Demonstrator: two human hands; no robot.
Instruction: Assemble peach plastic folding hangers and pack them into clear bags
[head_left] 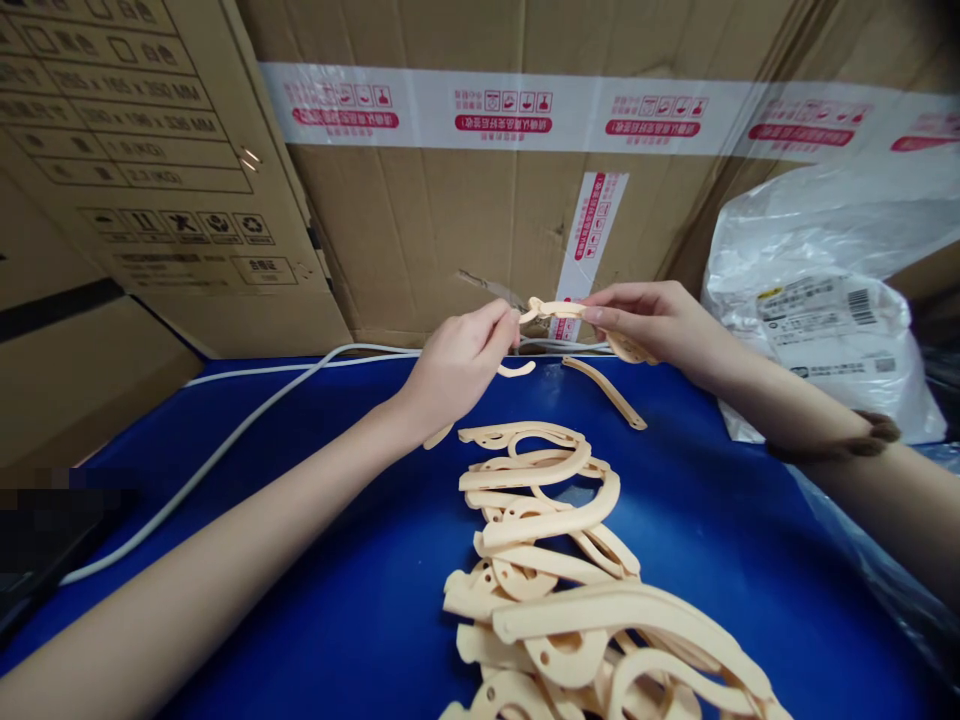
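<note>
A beige plastic folding hanger (pixel 559 309) is held up between my two hands, above the far edge of the blue table. My left hand (pixel 459 362) pinches its left end. The thumb and fingers of my right hand (pixel 651 315) close on its right part, and a wider piece shows below that palm. Beneath them lie a small curved hook piece (pixel 517 370) and a long loose hanger arm (pixel 606 393). Another beige piece (pixel 438 436) is partly covered by my left wrist. Nearer to me, several similar hangers (pixel 551 528) lie stacked in an overlapping row.
Cardboard boxes (pixel 420 220) with printed tape stand along the back. At the right is a white plastic bag (pixel 832 350) with a label. A white cable (pixel 247 430) runs across the blue tabletop (pixel 322 620). Something dark (pixel 45 560) sits at the left edge.
</note>
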